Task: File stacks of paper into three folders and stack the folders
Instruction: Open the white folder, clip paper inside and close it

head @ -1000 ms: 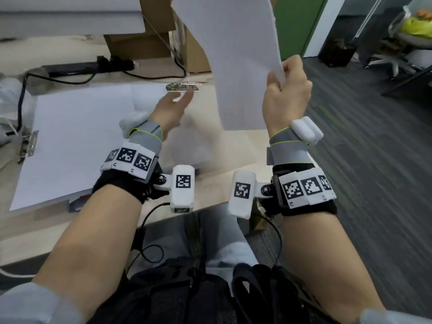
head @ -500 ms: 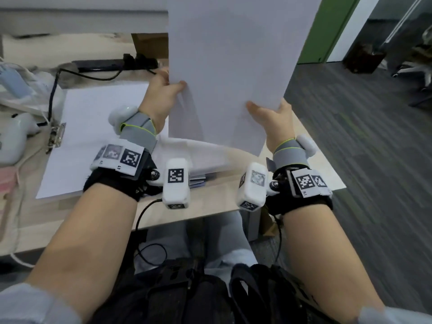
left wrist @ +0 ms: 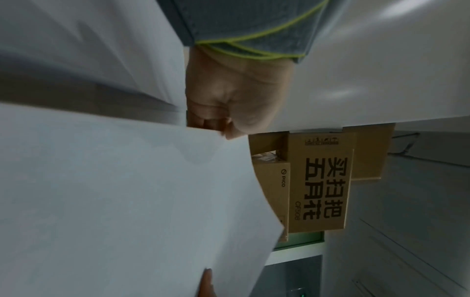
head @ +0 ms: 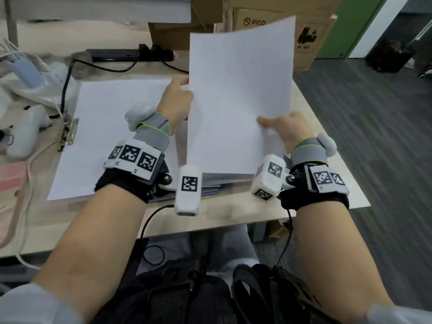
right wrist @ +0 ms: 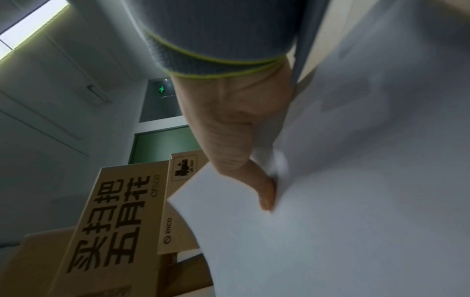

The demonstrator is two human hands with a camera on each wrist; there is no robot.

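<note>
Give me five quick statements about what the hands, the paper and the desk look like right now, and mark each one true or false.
1. Both hands hold the raised paper stack. True: the left hand grips its left edge and the right hand its lower right part.
2. The raised paper stack lies flat on the desk. False: it is held up, upper part tilted away.
3. An open folder with a metal clip lies to the left. True.
4. The cardboard boxes stand on the desk's near edge. False: they are behind its far side.
5. The power strip sits at the desk's far edge. True.
</note>
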